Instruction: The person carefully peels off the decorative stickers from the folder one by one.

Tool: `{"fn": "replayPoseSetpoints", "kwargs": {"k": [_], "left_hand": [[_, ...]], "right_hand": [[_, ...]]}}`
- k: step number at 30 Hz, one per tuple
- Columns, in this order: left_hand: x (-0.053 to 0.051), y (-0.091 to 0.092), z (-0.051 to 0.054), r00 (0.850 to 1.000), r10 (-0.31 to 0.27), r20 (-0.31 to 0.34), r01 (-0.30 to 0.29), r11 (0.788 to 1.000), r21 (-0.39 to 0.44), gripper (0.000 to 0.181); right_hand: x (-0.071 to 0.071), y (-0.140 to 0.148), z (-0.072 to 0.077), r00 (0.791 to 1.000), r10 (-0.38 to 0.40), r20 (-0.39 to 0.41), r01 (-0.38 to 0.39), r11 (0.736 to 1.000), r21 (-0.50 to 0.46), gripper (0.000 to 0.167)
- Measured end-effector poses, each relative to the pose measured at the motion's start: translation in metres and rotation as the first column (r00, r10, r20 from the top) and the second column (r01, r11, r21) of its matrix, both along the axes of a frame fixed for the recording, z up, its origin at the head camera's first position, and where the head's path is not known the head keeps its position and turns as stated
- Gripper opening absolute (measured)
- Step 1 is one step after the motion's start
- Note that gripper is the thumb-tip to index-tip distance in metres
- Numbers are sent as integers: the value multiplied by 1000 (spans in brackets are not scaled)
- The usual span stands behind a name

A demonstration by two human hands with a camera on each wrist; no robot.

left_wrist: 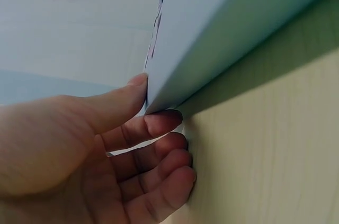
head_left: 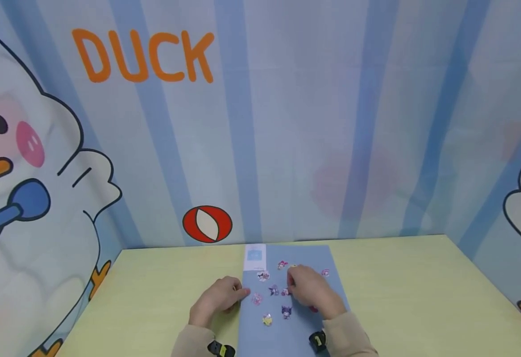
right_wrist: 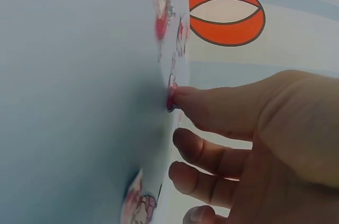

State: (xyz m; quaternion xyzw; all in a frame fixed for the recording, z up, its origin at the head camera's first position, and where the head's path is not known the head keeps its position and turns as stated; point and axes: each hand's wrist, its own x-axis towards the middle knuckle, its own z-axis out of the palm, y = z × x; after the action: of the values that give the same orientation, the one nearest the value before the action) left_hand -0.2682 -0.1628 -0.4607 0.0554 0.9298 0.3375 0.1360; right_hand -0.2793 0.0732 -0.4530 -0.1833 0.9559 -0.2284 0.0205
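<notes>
A flat blue sheet (head_left: 296, 337) lies on the table with several small cartoon stickers on it, among them a purple one (head_left: 286, 312) and a yellow one (head_left: 267, 320). My left hand (head_left: 217, 296) pinches the sheet's left edge, thumb on top and forefinger beneath, as the left wrist view shows. Over the sheet's middle, my right hand (head_left: 309, 285) presses a pink sticker (right_wrist: 171, 96) with the tip of its thumb (right_wrist: 212, 106). Its other fingers are loosely bent near the surface. In the head view the hand covers part of the sheet.
A white card with a blue square (head_left: 255, 255) lies at the sheet's far left corner. The pale yellow table (head_left: 421, 297) extends on both sides. Behind it hangs a striped blue backdrop (head_left: 296, 124) with duck pictures. Black straps circle both wrists.
</notes>
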Motion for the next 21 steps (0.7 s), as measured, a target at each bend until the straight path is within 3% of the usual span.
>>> {"fn": "replayPoseSetpoints", "kwargs": {"k": [8,16,21], "left_hand": [[-3,3,4,1000,-3,-1,3,1000,0,29],[2,4,0,999,16,39,-16,1000,0,29],[0,3,5,999,35,40,-34,999,-11,28]], "right_hand": [[-2,6,6,999,28,-16,-28,1000,-5,20],[2,11,5,998,64,-23,-65,997,-32,22],[0,10,11,995,82,-49,-85,995,-59,23]]}}
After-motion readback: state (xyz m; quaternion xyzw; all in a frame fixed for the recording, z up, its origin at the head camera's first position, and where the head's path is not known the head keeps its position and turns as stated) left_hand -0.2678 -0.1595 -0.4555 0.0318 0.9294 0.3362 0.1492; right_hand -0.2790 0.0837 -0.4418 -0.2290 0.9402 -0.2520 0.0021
